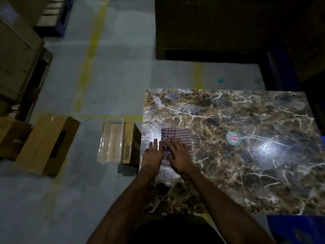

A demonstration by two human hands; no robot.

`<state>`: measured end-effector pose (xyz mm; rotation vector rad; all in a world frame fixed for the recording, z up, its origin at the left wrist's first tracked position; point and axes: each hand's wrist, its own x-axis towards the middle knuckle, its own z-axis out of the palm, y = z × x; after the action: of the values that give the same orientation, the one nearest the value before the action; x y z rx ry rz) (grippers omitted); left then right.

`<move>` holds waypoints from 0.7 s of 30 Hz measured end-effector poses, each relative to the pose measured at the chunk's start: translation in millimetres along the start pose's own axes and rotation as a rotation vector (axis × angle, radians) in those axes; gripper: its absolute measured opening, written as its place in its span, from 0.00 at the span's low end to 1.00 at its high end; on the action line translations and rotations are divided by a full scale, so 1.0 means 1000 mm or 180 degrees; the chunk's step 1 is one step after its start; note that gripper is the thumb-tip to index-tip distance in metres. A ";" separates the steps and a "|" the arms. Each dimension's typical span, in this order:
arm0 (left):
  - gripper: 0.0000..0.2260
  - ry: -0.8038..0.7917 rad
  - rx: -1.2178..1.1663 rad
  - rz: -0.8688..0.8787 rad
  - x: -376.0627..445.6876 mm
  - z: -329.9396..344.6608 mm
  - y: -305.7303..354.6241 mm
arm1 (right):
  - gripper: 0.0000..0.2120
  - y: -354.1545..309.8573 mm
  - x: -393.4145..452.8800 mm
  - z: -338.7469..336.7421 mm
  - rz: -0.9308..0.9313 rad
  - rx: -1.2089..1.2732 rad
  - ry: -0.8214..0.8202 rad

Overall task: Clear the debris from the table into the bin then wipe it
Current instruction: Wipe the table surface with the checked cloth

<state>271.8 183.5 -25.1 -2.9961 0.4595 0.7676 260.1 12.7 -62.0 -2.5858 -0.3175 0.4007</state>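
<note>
A dim room is showing from above, through a camera worn on the person's head. A marble-patterned tabletop (246,164), dark brown with pale veins, is filling the right half of the view, and bright glare spots are shining on its surface.

Near the left edge of the tabletop, a checked cloth (177,136) in purple and white is lying flat. Both hands are resting there with bare forearms reaching in from the bottom of the view. The left hand (153,154) is lying palm down with its fingers straight and together, released, just beside the cloth's left edge; whether it is touching the cloth is hard to tell. The right hand (178,155) is lying on the near part of the cloth, fingers spread and relaxed, pressing on it without clenching.

Farther right on the tabletop, well apart from the hands, a round sticker (233,137) with a green rim and red lettering is sitting flat.

On the grey floor just left of the tabletop, a clear plastic bin (111,140) is standing open, and a small cardboard box (131,143) is standing between it and the tabletop's edge. Farther left, a larger cardboard box (47,145) is lying with its flaps open. Yellow lines (88,55) are running across the floor. A small teal object (220,80) is lying on the floor beyond the tabletop's far edge.
</note>
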 end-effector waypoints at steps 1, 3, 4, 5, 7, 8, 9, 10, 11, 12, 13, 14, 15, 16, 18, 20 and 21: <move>0.36 0.0009 -0.0011 -0.0006 0.001 -0.001 0.000 | 0.29 0.001 -0.017 0.006 -0.0078 -0.0011 -0.0023; 0.36 0.0003 -0.0068 -0.0012 0.004 0.001 -0.002 | 0.29 0.010 -0.048 0.011 -0.0238 -0.0065 -0.0160; 0.38 -0.0016 -0.0072 -0.0012 0.005 0.002 -0.003 | 0.29 0.017 -0.060 0.009 -0.0307 -0.0123 -0.0243; 0.39 -0.0029 -0.0048 -0.0010 0.005 0.003 -0.003 | 0.29 0.025 -0.069 0.005 -0.0346 -0.0163 -0.0292; 0.38 -0.0001 -0.0005 -0.0029 0.004 0.004 -0.004 | 0.29 0.039 -0.068 -0.010 -0.0268 -0.0196 -0.0267; 0.36 0.0001 -0.0020 -0.0033 0.004 0.004 -0.002 | 0.29 0.042 -0.061 -0.016 -0.0150 -0.0189 -0.0207; 0.35 -0.0004 -0.0037 -0.0035 0.004 0.004 -0.001 | 0.30 0.042 -0.051 -0.021 -0.0018 -0.0175 -0.0131; 0.34 0.0002 -0.0029 -0.0034 0.004 0.005 0.001 | 0.30 0.040 -0.040 -0.024 0.0105 -0.0138 -0.0087; 0.34 0.0020 0.0000 -0.0030 0.003 0.007 0.002 | 0.30 0.035 -0.029 -0.026 0.0195 -0.0090 -0.0073; 0.34 0.0044 0.0018 -0.0032 0.003 0.008 0.002 | 0.31 0.031 -0.019 -0.025 0.0255 -0.0054 -0.0068; 0.34 0.0057 0.0015 -0.0035 0.003 0.009 0.002 | 0.31 0.026 -0.012 -0.023 0.0288 -0.0044 -0.0053; 0.34 0.0062 -0.0004 -0.0039 0.004 0.011 0.001 | 0.30 0.022 -0.008 -0.020 0.0297 -0.0041 -0.0045; 0.33 0.0058 -0.0019 -0.0044 0.004 0.013 0.001 | 0.30 0.017 -0.011 -0.015 0.0270 -0.0048 -0.0048; 0.33 0.0057 -0.0032 -0.0049 0.004 0.015 0.000 | 0.29 0.014 -0.017 -0.010 0.0196 -0.0069 -0.0066; 0.33 0.0101 -0.0041 -0.0049 0.005 0.018 0.000 | 0.27 0.012 -0.038 -0.002 -0.0009 -0.0110 -0.0151; 0.33 0.0140 -0.0050 -0.0026 0.006 0.020 0.000 | 0.27 0.016 -0.063 0.004 -0.0206 -0.0155 -0.0244; 0.33 0.0148 -0.0039 -0.0014 0.006 0.021 0.001 | 0.27 0.021 -0.073 0.004 -0.0292 -0.0174 -0.0284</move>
<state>266.8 183.2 -46.0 -3.0310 0.4511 0.7043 193.9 -24.8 -60.0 -2.5993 -0.4826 0.4814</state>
